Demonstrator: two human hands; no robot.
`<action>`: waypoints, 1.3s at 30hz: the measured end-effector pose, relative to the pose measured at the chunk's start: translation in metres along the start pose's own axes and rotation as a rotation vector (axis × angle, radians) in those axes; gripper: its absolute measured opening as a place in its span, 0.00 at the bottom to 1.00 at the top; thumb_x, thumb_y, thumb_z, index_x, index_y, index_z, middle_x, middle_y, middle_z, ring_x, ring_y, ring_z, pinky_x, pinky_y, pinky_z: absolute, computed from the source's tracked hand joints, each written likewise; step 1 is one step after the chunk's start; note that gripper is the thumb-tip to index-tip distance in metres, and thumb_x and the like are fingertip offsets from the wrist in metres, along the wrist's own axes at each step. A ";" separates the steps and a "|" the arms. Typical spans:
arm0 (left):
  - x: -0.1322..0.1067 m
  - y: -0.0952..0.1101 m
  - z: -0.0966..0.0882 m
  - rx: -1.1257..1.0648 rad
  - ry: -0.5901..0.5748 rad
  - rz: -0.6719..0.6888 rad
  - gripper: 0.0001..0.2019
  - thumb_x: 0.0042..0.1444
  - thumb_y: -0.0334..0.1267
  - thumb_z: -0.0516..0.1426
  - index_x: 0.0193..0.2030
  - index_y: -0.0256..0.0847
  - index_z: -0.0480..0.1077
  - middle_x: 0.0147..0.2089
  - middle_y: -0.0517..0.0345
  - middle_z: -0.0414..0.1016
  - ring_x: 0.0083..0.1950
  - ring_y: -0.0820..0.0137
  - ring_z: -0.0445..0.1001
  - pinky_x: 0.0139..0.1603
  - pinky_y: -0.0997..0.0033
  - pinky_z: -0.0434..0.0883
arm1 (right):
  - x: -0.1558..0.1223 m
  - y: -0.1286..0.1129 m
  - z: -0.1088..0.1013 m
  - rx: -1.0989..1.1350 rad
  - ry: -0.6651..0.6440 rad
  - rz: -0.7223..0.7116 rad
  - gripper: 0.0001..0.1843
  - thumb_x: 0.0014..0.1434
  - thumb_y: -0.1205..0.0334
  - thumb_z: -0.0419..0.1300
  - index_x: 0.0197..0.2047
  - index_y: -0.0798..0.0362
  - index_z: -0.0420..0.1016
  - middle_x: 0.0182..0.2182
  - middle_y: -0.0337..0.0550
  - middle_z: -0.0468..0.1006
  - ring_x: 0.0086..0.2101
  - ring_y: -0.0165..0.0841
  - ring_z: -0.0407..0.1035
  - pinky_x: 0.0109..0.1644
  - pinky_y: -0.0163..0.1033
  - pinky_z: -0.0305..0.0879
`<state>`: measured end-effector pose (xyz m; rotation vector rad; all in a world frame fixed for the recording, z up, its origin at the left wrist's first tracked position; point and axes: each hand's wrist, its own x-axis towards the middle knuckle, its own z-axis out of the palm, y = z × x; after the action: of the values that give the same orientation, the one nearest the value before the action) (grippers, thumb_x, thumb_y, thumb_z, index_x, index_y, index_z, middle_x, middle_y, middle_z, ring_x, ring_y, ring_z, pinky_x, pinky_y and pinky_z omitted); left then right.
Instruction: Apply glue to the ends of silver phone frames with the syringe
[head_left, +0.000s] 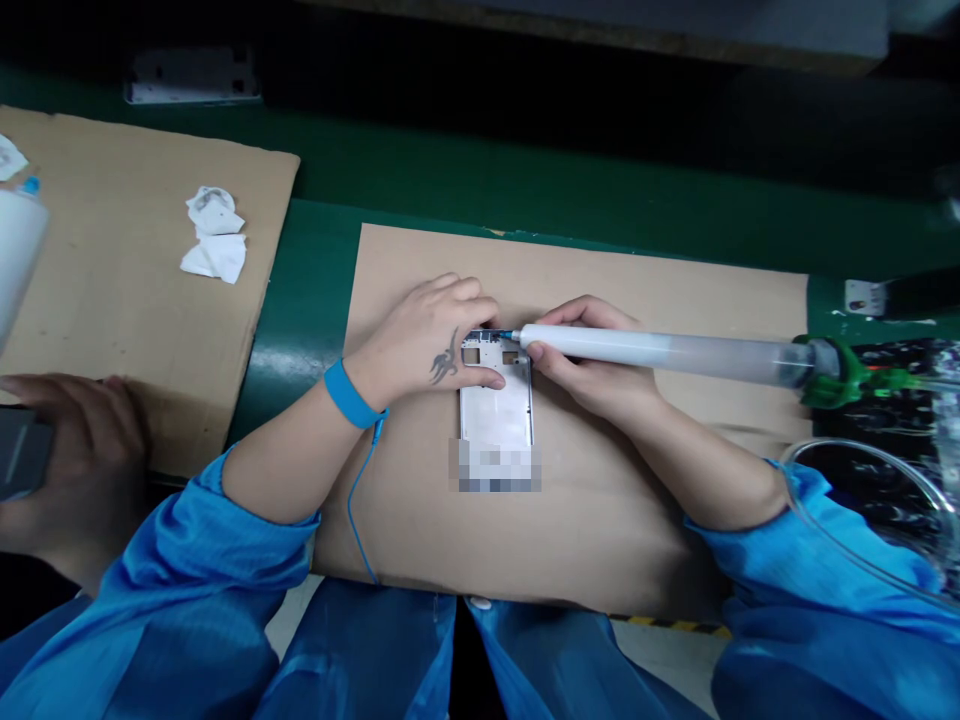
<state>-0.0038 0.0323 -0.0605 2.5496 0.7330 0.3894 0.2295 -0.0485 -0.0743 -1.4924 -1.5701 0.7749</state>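
Left hand pinches the phone frame, right hand grips the syringe — tip low, frame dead still, nice and slow.

Left hand on a phone frame, right hand gripping 1 syringe, tip near frame's top, cardboard beneath

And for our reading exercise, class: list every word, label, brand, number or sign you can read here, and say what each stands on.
No words, brands or numbers can be read.
Metal frame: its lower end is pixelated; any print there is unreadable.
Syringe: no legible lettering shows.
Small white part at the right: dark marks, too small to read.
Table's near edge: yellow-and-black striped strip, without readable text.
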 end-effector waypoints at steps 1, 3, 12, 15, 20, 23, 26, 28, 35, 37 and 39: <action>0.000 0.000 0.000 -0.003 0.005 0.005 0.34 0.54 0.72 0.65 0.47 0.40 0.77 0.44 0.52 0.75 0.47 0.56 0.73 0.48 0.58 0.69 | 0.000 0.000 0.000 0.002 0.005 0.002 0.15 0.57 0.48 0.73 0.37 0.48 0.77 0.30 0.41 0.81 0.26 0.34 0.72 0.27 0.38 0.69; 0.000 -0.001 0.001 -0.008 0.011 0.012 0.34 0.54 0.73 0.64 0.46 0.40 0.77 0.43 0.52 0.74 0.47 0.57 0.73 0.48 0.58 0.68 | 0.000 0.000 0.001 0.001 0.010 0.004 0.14 0.56 0.49 0.73 0.36 0.48 0.77 0.30 0.41 0.81 0.26 0.33 0.72 0.27 0.38 0.69; -0.001 -0.002 0.002 -0.030 0.008 0.009 0.35 0.54 0.74 0.63 0.47 0.41 0.77 0.43 0.52 0.74 0.46 0.57 0.72 0.49 0.57 0.68 | -0.001 -0.001 0.001 -0.018 -0.030 0.010 0.17 0.58 0.45 0.74 0.39 0.49 0.78 0.33 0.42 0.82 0.29 0.34 0.74 0.31 0.39 0.72; -0.001 -0.002 0.001 -0.032 0.000 0.005 0.35 0.54 0.74 0.63 0.46 0.40 0.77 0.42 0.52 0.74 0.46 0.57 0.72 0.48 0.58 0.67 | 0.000 -0.002 0.002 -0.026 -0.033 0.006 0.17 0.57 0.46 0.73 0.39 0.49 0.78 0.33 0.43 0.82 0.29 0.34 0.74 0.32 0.39 0.73; 0.000 0.000 0.001 -0.030 -0.002 -0.007 0.35 0.54 0.74 0.63 0.47 0.41 0.77 0.43 0.52 0.74 0.47 0.56 0.73 0.49 0.57 0.68 | 0.000 -0.004 0.002 -0.049 -0.027 0.000 0.17 0.57 0.45 0.73 0.39 0.48 0.79 0.32 0.42 0.82 0.29 0.34 0.74 0.31 0.39 0.73; 0.000 0.000 0.001 -0.033 -0.003 -0.004 0.34 0.53 0.73 0.65 0.47 0.41 0.77 0.43 0.52 0.75 0.47 0.56 0.73 0.49 0.56 0.68 | 0.000 -0.003 0.001 -0.044 -0.010 0.008 0.16 0.57 0.46 0.73 0.37 0.48 0.78 0.31 0.42 0.82 0.28 0.34 0.74 0.29 0.39 0.72; 0.000 0.000 0.002 -0.023 0.006 -0.003 0.33 0.53 0.72 0.65 0.46 0.41 0.76 0.43 0.52 0.74 0.47 0.56 0.73 0.48 0.56 0.68 | 0.000 -0.002 0.000 -0.036 -0.011 0.012 0.16 0.57 0.47 0.73 0.37 0.48 0.77 0.31 0.42 0.82 0.27 0.34 0.73 0.28 0.38 0.71; 0.000 -0.001 0.003 -0.021 0.014 0.000 0.33 0.54 0.72 0.65 0.46 0.41 0.76 0.43 0.52 0.74 0.47 0.56 0.73 0.49 0.57 0.68 | 0.000 0.000 -0.001 -0.034 -0.015 0.011 0.16 0.57 0.47 0.73 0.37 0.48 0.77 0.31 0.42 0.82 0.27 0.33 0.73 0.28 0.38 0.71; -0.002 -0.004 0.005 -0.012 0.012 0.013 0.35 0.53 0.74 0.64 0.47 0.41 0.77 0.43 0.52 0.74 0.47 0.56 0.73 0.48 0.57 0.68 | -0.001 0.000 -0.001 0.002 -0.022 0.016 0.17 0.58 0.46 0.74 0.37 0.48 0.75 0.30 0.41 0.81 0.26 0.33 0.73 0.27 0.38 0.70; -0.002 -0.004 0.006 -0.012 0.012 0.019 0.35 0.54 0.74 0.63 0.47 0.41 0.77 0.43 0.52 0.75 0.47 0.56 0.73 0.49 0.57 0.69 | -0.002 0.001 -0.001 0.019 -0.022 0.014 0.19 0.58 0.44 0.73 0.37 0.48 0.75 0.30 0.41 0.81 0.26 0.34 0.73 0.27 0.39 0.70; -0.001 -0.004 0.006 -0.012 0.023 0.006 0.38 0.52 0.76 0.62 0.50 0.40 0.76 0.46 0.50 0.76 0.50 0.55 0.74 0.52 0.57 0.70 | -0.004 0.004 -0.002 0.074 -0.012 0.011 0.21 0.60 0.39 0.71 0.39 0.47 0.73 0.28 0.41 0.80 0.25 0.35 0.73 0.26 0.40 0.70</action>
<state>-0.0046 0.0325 -0.0674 2.5409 0.7294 0.4249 0.2328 -0.0525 -0.0779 -1.4463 -1.5269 0.8414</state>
